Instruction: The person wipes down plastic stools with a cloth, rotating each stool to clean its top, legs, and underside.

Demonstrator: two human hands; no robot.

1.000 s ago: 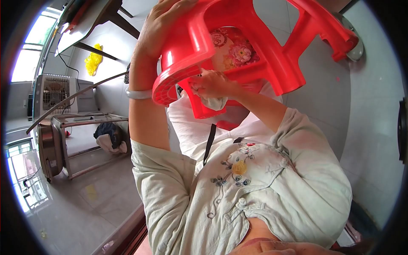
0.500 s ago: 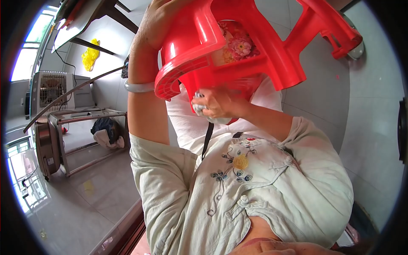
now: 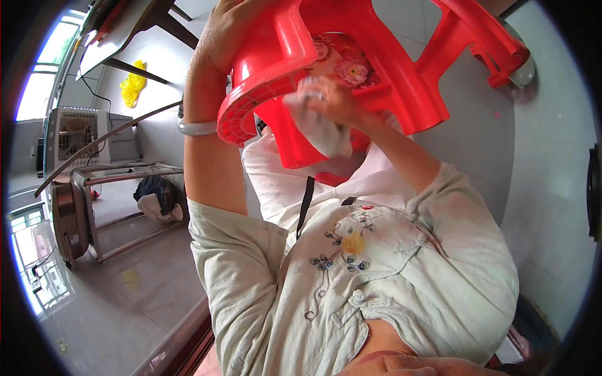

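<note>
A red plastic stool (image 3: 401, 94) is tipped over my lap, with a flower-print panel (image 3: 352, 66) showing between its legs. My left hand (image 3: 229, 28) grips the stool's upper left part; the frame's top edge cuts off some of its fingers. A bangle (image 3: 198, 128) circles that wrist. Inside the stool's frame, near the flower panel, my right hand (image 3: 332, 100) is closed on a pale grey cloth (image 3: 326, 133). The cloth hangs below the fingers against a red leg. My right fingers are slightly blurred.
On the left are a box fan (image 3: 78, 135), a metal frame (image 3: 125, 241) lying on its side with dark and white fabric (image 3: 157, 197), and a thin curved strip (image 3: 113, 131). A yellow bag (image 3: 133, 84) lies near a dark-legged table (image 3: 128, 37).
My right hand has moved up with the cloth, from the stool's lower edge to its inner side. More of the cloth now hangs free. The stool has shifted slightly left.
</note>
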